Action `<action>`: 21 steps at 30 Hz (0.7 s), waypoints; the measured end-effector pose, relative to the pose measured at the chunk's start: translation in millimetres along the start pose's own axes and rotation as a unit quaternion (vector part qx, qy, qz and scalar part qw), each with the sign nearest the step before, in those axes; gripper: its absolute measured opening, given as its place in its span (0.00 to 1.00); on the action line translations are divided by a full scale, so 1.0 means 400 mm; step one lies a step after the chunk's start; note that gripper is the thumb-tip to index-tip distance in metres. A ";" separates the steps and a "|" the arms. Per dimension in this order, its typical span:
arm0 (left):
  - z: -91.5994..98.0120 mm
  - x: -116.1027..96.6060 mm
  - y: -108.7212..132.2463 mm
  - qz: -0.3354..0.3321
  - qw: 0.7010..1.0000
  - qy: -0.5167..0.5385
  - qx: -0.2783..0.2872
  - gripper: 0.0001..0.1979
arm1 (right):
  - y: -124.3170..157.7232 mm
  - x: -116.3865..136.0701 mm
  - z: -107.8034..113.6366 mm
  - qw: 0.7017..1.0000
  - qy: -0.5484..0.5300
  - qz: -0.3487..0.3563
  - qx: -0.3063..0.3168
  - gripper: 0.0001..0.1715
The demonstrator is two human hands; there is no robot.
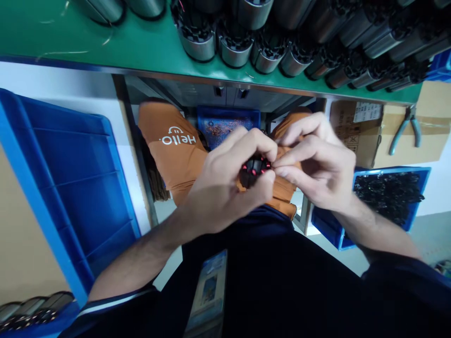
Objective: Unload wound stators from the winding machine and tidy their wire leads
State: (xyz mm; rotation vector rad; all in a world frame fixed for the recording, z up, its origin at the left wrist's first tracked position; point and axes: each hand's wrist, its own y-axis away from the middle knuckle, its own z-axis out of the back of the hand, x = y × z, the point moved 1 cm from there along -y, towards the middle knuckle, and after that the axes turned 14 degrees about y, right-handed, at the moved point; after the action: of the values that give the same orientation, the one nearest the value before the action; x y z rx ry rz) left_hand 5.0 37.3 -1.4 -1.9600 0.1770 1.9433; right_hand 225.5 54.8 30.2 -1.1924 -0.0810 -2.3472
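Note:
My left hand (232, 176) is wrapped round a small black motor stator (254, 170) with red bits along its rim. It is held above my lap, one end facing up, and much of its body is hidden by my fingers. From the other side, my right hand (313, 162) reaches in with thumb and fingertips pinched together at the stator's edge. Whatever lies between those fingertips is too small to make out. Beyond both hands, several metal-cased stators (232, 49) stand in rows on the green tabletop (141, 51).
At left lies a blue crate (81, 178), with more stators (38, 310) at the lower left. On the right, pliers (405, 129) rest on a cardboard box (416, 112), near a blue bin (428, 180) of black parts. A blue tray (229, 112) with copper-coloured scraps sits under the table.

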 end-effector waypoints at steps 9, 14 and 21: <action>-0.030 0.069 0.068 0.006 0.989 -0.114 -0.093 0.31 | 0.043 -0.041 0.018 0.940 -0.168 -0.238 0.177 0.20; -0.047 0.007 0.049 0.005 0.999 -0.053 -0.012 0.11 | 0.018 -0.022 0.051 0.982 -0.034 -0.079 0.171 0.07; 0.001 -0.035 0.040 0.034 0.998 0.023 0.049 0.16 | -0.028 -0.034 0.132 0.968 -0.082 -0.100 0.216 0.12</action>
State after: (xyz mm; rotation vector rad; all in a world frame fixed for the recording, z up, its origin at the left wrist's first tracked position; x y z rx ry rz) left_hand -1.6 20.4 9.5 -1.9595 0.3489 1.8945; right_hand 266.1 84.3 54.2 -1.1937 -0.7615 -2.2272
